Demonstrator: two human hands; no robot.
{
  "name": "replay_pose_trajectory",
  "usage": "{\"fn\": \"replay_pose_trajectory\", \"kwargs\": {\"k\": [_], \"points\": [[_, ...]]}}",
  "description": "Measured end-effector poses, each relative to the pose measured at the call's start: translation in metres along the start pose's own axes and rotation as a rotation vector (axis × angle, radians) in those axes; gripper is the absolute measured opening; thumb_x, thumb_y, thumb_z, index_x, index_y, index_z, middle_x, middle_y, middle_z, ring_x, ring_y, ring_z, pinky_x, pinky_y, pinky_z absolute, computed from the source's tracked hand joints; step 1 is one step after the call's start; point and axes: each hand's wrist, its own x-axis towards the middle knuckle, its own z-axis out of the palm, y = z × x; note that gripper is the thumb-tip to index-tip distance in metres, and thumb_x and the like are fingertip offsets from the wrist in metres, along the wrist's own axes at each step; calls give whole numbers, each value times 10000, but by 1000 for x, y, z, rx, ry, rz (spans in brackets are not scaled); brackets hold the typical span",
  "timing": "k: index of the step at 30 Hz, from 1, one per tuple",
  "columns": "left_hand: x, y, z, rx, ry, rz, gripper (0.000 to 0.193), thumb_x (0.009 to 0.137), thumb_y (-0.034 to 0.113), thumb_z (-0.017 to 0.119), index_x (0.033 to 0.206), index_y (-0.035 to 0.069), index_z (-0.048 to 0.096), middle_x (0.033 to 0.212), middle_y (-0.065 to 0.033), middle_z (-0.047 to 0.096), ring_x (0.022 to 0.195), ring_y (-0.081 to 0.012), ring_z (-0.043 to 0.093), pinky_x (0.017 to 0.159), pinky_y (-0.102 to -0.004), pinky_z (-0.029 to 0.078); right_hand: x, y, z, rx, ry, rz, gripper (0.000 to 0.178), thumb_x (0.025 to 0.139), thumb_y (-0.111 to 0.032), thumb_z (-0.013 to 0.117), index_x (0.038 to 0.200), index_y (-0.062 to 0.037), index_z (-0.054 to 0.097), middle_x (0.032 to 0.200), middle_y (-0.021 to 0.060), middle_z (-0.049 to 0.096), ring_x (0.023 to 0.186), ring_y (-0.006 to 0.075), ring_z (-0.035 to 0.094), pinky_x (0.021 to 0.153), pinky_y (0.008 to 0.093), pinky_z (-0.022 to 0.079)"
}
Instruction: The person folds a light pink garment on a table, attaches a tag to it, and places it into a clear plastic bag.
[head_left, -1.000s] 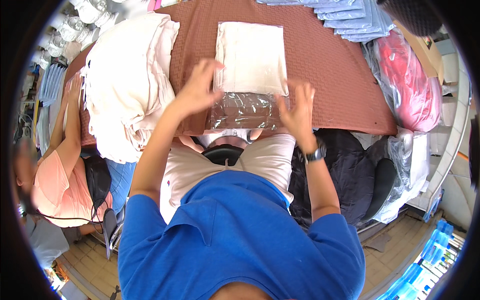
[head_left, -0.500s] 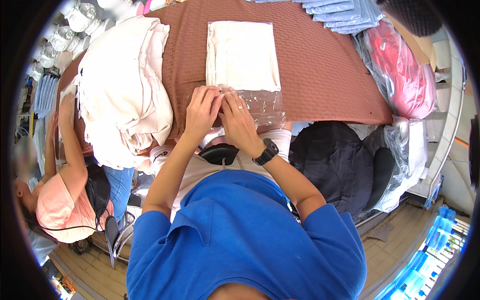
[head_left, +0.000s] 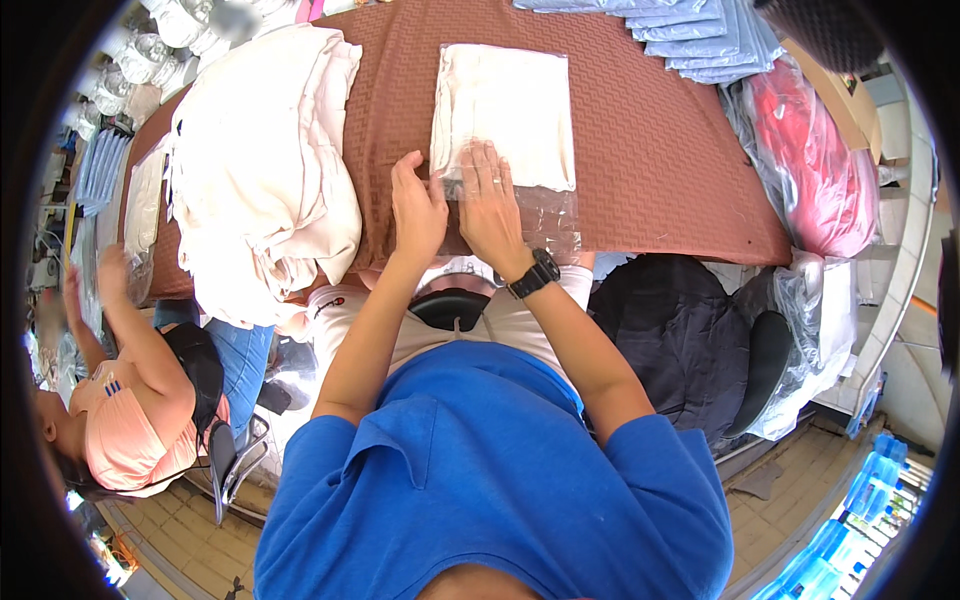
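A folded cream cloth (head_left: 505, 105) lies flat inside a clear plastic bag (head_left: 552, 212) on the brown-covered table. The bag's slack end, with no cloth in it, points toward me. My right hand (head_left: 488, 205) rests on the near part of the bag, fingers stretched out over the cloth's lower edge. At the bag's left edge is my left hand (head_left: 420, 215), turned on its side with its fingers slightly bent and the thumb apart from them. I see nothing held in it. A black watch (head_left: 535, 275) is on my right wrist.
A tall heap of cream cloth (head_left: 260, 150) stands to the left on the brown tablecloth (head_left: 660, 165). Bagged light-blue items (head_left: 700, 40) are stacked at the far right, near a plastic-wrapped red bundle (head_left: 800, 150). At left sits a co-worker in a peach shirt (head_left: 140, 420).
My hands, close together at the bag's near part before, have separated. The right now lies flat further up on the cloth, the left beside the bag. The co-worker's arms have drawn back.
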Motion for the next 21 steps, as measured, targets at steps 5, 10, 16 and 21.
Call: {"fn": "replay_pose_trajectory", "kwargs": {"k": [5, 10, 16, 21], "points": [[15, 10, -9, -46, -74, -66, 221, 932, -50, 600, 1149, -76, 630, 945, -221, 737, 835, -285, 729, 764, -374, 561, 13, 5, 7, -41, -41, -51, 531, 937, -131, 538, 1459, -44, 492, 1600, 169, 354, 1493, 396, 290, 1213, 565, 212], [18, 9, -13, -131, -83, -160, 201, 899, -76, 638, 1097, -60, 670, 935, -200, 744, 812, -225, 730, 723, -341, 561, 17, 15, 8, -30, -63, -81, 508, 905, -100, 539, 1412, -76, 566, 1609, 96, 374, 1501, 369, 290, 1218, 578, 198], [20, 18, -17, -84, -108, -140, 114, 892, -60, 652, 1005, -51, 664, 878, -170, 744, 773, -213, 720, 679, -331, 544, 20, 30, 2, -59, -106, -105, 534, 901, -97, 544, 1435, -112, 550, 1603, 76, 389, 1502, 352, 296, 1219, 577, 198], [17, 17, -12, -116, -53, -123, 56, 885, -43, 669, 923, -44, 628, 797, -155, 717, 718, -217, 705, 658, -333, 537, 21, 17, -4, 36, -114, -89, 657, 872, -22, 524, 1517, -101, 426, 1596, 97, 387, 1503, 348, 289, 1218, 584, 183]]}}
